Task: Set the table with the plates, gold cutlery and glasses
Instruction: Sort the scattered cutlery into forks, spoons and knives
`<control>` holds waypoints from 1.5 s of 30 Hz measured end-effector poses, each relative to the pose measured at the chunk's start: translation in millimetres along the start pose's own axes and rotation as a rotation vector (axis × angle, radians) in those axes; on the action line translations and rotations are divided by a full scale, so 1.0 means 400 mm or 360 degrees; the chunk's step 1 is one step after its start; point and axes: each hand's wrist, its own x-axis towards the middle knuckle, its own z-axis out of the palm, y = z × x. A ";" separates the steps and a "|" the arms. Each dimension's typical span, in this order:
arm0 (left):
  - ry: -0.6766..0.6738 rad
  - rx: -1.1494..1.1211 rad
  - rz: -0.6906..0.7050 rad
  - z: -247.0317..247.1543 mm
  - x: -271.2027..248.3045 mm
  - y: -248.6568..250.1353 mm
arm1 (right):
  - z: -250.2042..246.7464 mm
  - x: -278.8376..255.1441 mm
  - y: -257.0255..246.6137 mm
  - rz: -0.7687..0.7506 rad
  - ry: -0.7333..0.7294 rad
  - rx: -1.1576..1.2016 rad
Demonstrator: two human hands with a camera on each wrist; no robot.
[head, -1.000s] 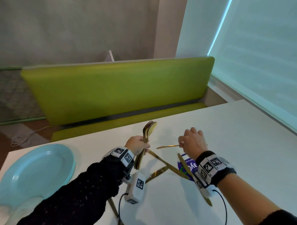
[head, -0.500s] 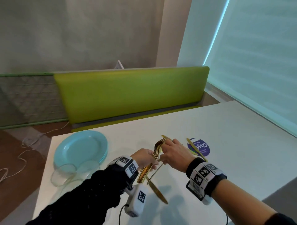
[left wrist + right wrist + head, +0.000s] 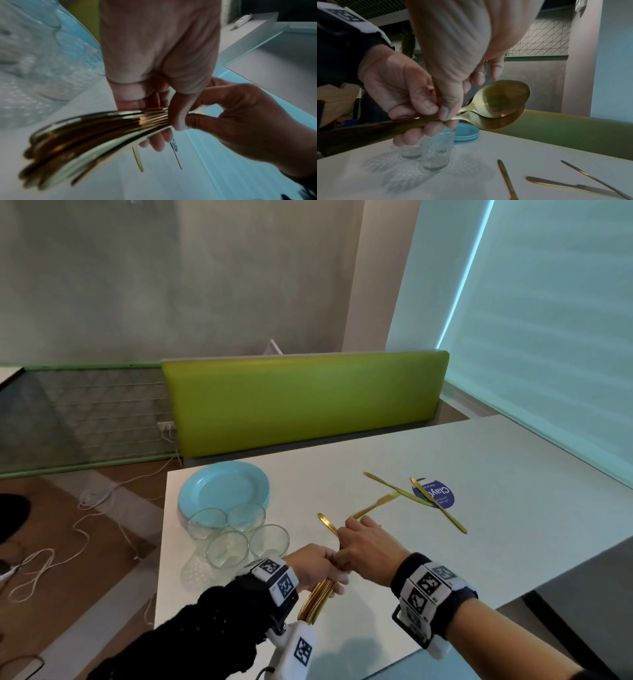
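Note:
My left hand [image 3: 329,571] grips a bundle of gold cutlery [image 3: 315,601] above the near part of the white table [image 3: 479,460]. The handles point back toward me. My right hand [image 3: 346,542] meets it from the right, thumb and fingers pinching into the same bundle. In the right wrist view two gold spoon bowls [image 3: 501,100] stick out past both hands. Several gold knives [image 3: 397,489] lie loose on the table beyond the hands. A stack of light blue plates [image 3: 224,489] sits at the far left corner, with several clear glasses [image 3: 227,547] just in front of it.
A round purple sticker [image 3: 442,494] lies under one knife. A green bench back [image 3: 308,402] runs along the table's far side. Cables [image 3: 85,529] trail on the floor to the left. The table's near edge runs just below my wrists.
A second ago my right hand lifted a gold piece off the table. It carried that piece to the bundle in my left hand, and both hands now hold the bundle closer to me.

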 end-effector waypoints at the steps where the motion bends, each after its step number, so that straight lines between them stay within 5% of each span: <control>1: 0.0011 -0.0015 -0.0001 -0.001 -0.007 -0.010 | 0.002 0.000 -0.009 -0.0016 0.0010 0.0007; 16: 0.0203 -0.0093 -0.0076 -0.057 -0.061 -0.121 | 0.048 0.077 -0.116 -0.0039 -0.0017 0.0133; 28: 0.0451 0.1100 -0.0324 -0.159 -0.089 -0.269 | 0.052 0.129 -0.142 0.0100 -0.0161 0.0362; 34: 0.0511 0.1278 -0.0340 -0.200 -0.087 -0.329 | 0.078 0.126 -0.135 0.0196 -0.0120 0.0383; 45: 0.0348 0.1517 -0.0272 -0.214 -0.062 -0.343 | 0.055 0.084 -0.116 0.0466 -0.0382 0.0534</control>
